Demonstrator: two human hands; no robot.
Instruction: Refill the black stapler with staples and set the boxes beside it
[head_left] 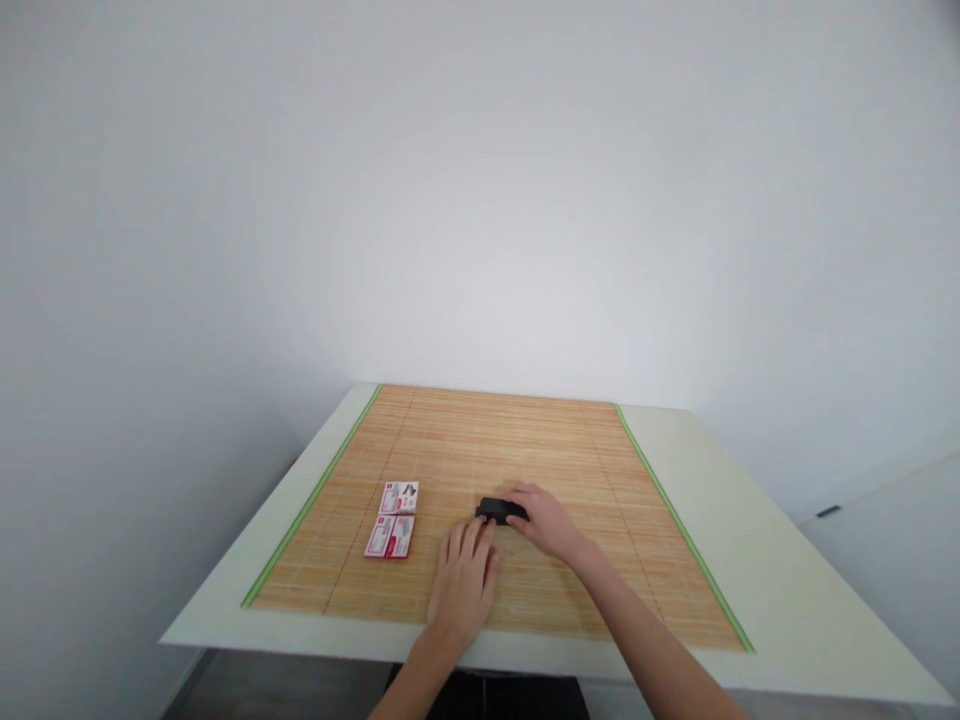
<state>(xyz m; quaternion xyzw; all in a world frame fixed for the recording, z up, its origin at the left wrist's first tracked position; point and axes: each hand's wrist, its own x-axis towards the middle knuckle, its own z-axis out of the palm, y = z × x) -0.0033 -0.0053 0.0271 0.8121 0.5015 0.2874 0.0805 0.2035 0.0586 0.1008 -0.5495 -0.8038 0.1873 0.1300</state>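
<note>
bamboo mat with two small boxes, left hand flat and spread, right hand seemingly pinching one black stapler

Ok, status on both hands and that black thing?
Right hand gripping small black object on bamboo mat. Left hand flat beside it. Two red-white boxes left, apart.

Pale table — bamboo mat on it (green-edged) — covering its middle.
</note>
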